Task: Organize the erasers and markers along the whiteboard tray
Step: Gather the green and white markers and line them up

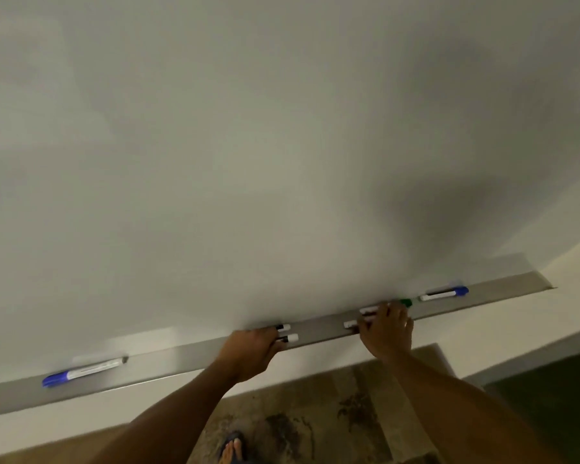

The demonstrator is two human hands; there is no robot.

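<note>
Two hands worked at the middle of the grey whiteboard tray [195,354]. The left hand [248,353] had its fingers curled in a closed grip over two markers lying side by side, the rear black-ended marker [283,327] close against the whiteboard [248,145] and the front black-ended marker [290,338] just in front of it; only their white ends and a bit of black showed past the fingertips. The right hand [387,329] lay palm down, fingers bent and pressed together over two more: the green-capped marker [369,309], whose cap poked out beyond the fingers at the back of the tray, and the front white marker [350,324], whose colour was hidden. Both forearms reached up from the lower edge of the view, wrists roughly level with the tray's front lip.

Farther out, the right blue-capped marker [444,294] rested on the tray well to the right of the right hand, cap pointing right. The left blue-capped marker [81,373] rested well to the left of the left hand, cap pointing left. Each had a white barrel and lay roughly along the tray.

Six markers could be counted in all: two blue-capped, two black-ended, one green-capped, one unclear. The picture was blurred. Below the tray, a sandalled foot [233,447] stood on the patterned floor [315,413].
</note>
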